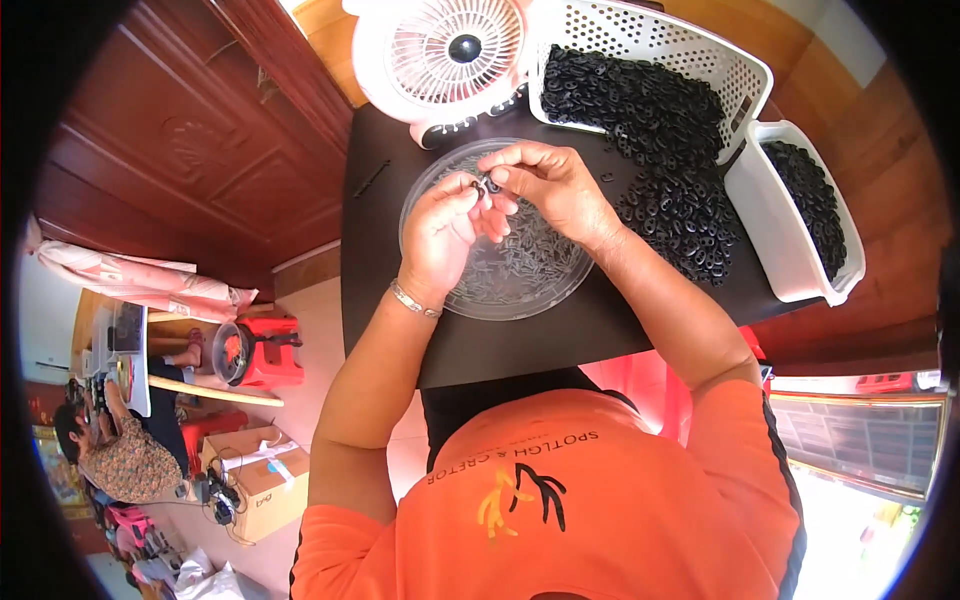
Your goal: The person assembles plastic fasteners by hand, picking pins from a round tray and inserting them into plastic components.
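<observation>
Left hand (438, 235) and right hand (562, 192): fingertips narrowed to a pinch around a small black piece (493, 184), above a round tub (515, 316) of grey bits (528, 265); loose black loops (682, 222) right of the fingers. Step in hand: apparently fine two-handed work on the piece. Next move: likely calls for steady fingertips.

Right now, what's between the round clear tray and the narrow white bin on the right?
The head view shows small black rings heaped on the dark table between tray and bin, with the right forearm in front.
</observation>
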`<move>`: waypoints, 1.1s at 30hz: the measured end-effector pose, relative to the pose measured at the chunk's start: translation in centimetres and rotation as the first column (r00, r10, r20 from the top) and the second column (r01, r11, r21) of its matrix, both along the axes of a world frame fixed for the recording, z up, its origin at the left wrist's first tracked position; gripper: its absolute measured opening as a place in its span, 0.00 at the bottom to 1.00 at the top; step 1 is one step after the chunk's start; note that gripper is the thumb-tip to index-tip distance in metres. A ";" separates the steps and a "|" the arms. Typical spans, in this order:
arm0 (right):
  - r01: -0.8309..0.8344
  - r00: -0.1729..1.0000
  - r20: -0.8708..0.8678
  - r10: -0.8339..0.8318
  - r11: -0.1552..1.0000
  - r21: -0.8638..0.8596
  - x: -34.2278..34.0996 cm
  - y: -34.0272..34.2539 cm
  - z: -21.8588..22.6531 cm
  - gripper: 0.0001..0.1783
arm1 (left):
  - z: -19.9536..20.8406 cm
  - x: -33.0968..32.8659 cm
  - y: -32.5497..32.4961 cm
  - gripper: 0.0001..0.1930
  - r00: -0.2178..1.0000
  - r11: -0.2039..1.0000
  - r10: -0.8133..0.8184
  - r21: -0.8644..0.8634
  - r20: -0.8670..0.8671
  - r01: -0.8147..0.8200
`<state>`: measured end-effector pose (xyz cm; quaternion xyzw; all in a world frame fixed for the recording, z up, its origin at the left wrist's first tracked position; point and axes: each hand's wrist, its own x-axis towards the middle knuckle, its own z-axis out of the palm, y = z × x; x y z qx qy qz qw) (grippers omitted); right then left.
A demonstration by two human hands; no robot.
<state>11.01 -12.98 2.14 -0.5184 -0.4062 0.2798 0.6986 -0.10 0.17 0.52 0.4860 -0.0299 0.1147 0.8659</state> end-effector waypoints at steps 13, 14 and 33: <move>0.001 0.998 0.063 0.004 0.997 -0.076 0.0 -0.3 0.0 0.06 | 0.8 -0.4 0.4 0.08 0.994 0.995 0.095 -0.019 -0.061 -0.096; 0.002 0.998 0.065 0.003 0.997 -0.075 0.0 -0.2 0.0 0.06 | 0.8 -0.4 0.4 0.08 0.993 0.995 0.102 -0.012 -0.052 -0.103; 0.058 0.982 0.184 -0.038 0.993 -0.106 -1.2 0.1 -0.3 0.04 | 0.2 0.0 0.4 0.06 0.965 0.977 0.206 -0.022 -0.163 -0.212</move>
